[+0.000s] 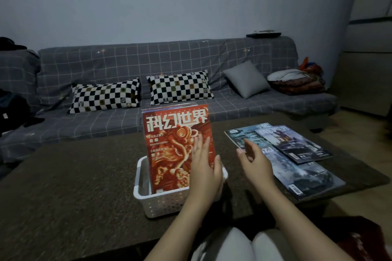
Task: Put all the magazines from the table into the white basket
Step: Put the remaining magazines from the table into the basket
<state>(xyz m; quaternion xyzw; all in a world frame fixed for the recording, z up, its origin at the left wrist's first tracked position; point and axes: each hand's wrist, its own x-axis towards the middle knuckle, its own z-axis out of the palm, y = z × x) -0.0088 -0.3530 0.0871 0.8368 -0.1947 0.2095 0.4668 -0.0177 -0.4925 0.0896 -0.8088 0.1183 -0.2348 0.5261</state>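
The left hand (204,167) lays straight fingers (201,144) flat against the red magazine (169,144), which stands upright in the white basket (152,201) with more magazines behind it. The right hand (255,160), fingers loosely spread and holding nothing, hovers just beside three bluish magazines (297,154) lying overlapped on the brown tabletop (74,176).

Behind the table (70,176) stands a grey checked sofa (169,59). On it lie 2 black-and-white pillows (106,97), 1 grey cushion (246,79) and folded clothes (297,82) at its right end.
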